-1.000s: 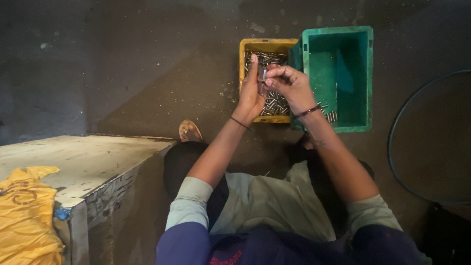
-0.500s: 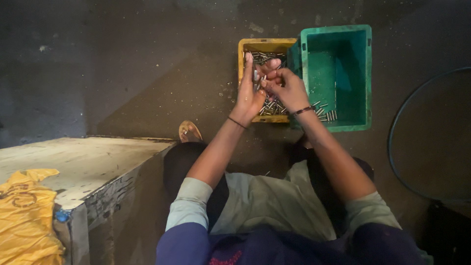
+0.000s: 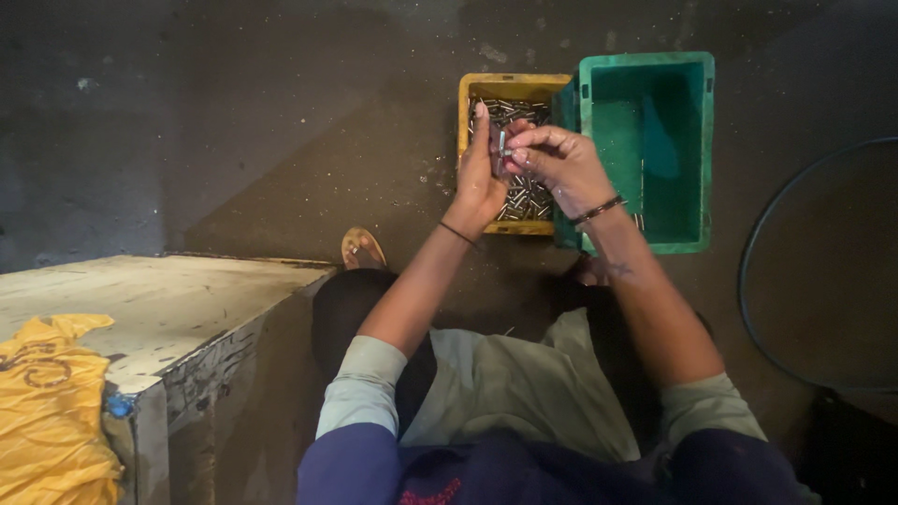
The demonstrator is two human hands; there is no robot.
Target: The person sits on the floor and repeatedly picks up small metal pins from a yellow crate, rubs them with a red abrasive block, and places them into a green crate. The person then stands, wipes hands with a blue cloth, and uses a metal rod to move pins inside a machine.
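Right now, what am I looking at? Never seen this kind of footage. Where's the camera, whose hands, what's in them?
There is no machine here: a seated person works with two bare hands, and the one camera sits on their head, looking down over their lap to the dark floor.

The left hand and right hand meet above a yellow crate filled with small silvery metal pieces. Between the fingers they hold one or a few such pieces; exactly how many is too small to tell.

Beside the yellow crate, to its right and touching it, stands a green crate, nearly bare apart from a few pieces in its near corner.

At lower left is a worn pale bench with a yellow cloth on it. A dark hose curves at the right edge.
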